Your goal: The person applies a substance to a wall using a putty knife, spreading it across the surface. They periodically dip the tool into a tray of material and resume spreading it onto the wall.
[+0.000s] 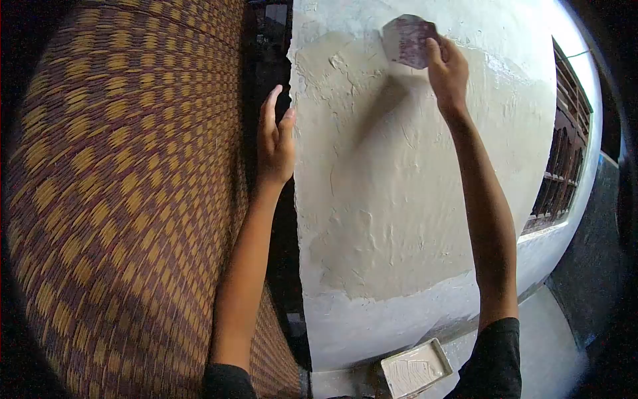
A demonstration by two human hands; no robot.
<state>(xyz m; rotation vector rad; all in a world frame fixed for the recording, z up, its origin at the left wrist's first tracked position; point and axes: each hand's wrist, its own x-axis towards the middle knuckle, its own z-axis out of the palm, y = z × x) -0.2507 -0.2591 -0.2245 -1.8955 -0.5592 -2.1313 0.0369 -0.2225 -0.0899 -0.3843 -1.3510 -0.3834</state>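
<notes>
My right hand (448, 74) grips a flat, roughly square scraper (410, 42) by its edge, thumb pressed on its face. Pale smears streak the scraper's dark reddish surface. It is held up at the upper part of the wall (392, 326), over a broad patch of wet beige plaster (412, 193) with ridges and lumps. Against the wall's rough left edge, my left hand (276, 136) is raised with fingers apart and nothing in it.
A rectangular tray (417, 368) of wet plaster sits low by the wall's foot. On the left hangs a large brown and yellow woven mat (126, 199), with a dark gap beside the wall. A barred wooden window (565, 143) is at the right.
</notes>
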